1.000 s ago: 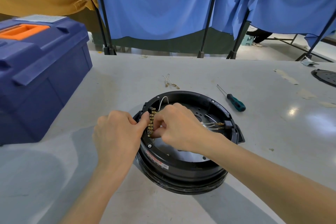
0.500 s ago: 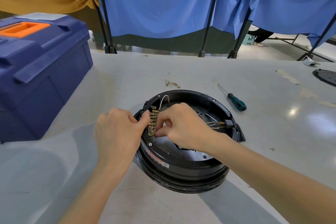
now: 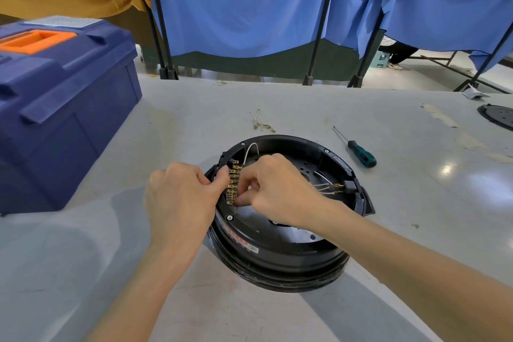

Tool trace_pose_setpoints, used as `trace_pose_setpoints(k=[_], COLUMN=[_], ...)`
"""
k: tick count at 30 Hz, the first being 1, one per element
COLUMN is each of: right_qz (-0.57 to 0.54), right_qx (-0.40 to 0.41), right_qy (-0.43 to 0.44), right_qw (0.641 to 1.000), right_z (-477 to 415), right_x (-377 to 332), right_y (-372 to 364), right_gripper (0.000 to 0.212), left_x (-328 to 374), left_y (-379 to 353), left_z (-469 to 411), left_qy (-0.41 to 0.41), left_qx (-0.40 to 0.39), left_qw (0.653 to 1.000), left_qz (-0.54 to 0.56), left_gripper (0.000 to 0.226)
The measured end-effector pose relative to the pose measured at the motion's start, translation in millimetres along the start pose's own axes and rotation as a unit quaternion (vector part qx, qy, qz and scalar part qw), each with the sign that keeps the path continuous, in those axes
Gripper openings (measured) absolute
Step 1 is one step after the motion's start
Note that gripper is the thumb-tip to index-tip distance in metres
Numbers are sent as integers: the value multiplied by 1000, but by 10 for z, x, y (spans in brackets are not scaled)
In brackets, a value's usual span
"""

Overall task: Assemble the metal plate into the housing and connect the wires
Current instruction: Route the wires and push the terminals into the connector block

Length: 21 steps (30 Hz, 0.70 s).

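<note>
Housing (image 3: 277, 258) sits on the bench (image 3: 111, 258), plate (image 3: 305, 233) already inside it. Left hand (image 3: 180, 203) grips the rim, fingers curled, thumb braced by the terminals (image 3: 233, 183). Right hand (image 3: 277, 191) has slid down the row since a second ago: upper terminals now exposed, fingers pinching at the lowest one. Can't tell if a lead is in the pinch. Looks like wiring is under way, terminal by terminal. Wires (image 3: 324, 189) on the right side, seating unclear. Beyond: screwdriver (image 3: 361, 154), spare leads (image 3: 261, 123), toolbox (image 3: 69, 105).
</note>
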State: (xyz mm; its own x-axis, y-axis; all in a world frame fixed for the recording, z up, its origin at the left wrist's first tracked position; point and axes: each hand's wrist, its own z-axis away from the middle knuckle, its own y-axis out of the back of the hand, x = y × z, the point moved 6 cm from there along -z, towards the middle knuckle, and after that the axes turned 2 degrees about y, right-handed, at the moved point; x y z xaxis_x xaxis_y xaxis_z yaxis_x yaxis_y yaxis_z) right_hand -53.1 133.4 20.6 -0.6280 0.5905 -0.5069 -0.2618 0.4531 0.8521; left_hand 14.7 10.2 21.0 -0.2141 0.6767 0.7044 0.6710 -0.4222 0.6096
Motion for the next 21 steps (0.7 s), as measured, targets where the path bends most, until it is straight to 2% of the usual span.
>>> trace_pose_setpoints(k=[15,21], right_qz=[35,3], right_qx=[-15,-8], right_qy=[-1,-10], right_qw=[999,1000], right_z=[16,16], right_x=[-37,-18], right_y=[-3,0], right_gripper=[24,27], left_x=[-17,-14], left_y=[-11,-12], left_z=[-11,-6], left_qy=[4,7], left_qx=[6,-1], left_qw=[1000,1000], left_qz=[8,7], left_gripper=[54,53])
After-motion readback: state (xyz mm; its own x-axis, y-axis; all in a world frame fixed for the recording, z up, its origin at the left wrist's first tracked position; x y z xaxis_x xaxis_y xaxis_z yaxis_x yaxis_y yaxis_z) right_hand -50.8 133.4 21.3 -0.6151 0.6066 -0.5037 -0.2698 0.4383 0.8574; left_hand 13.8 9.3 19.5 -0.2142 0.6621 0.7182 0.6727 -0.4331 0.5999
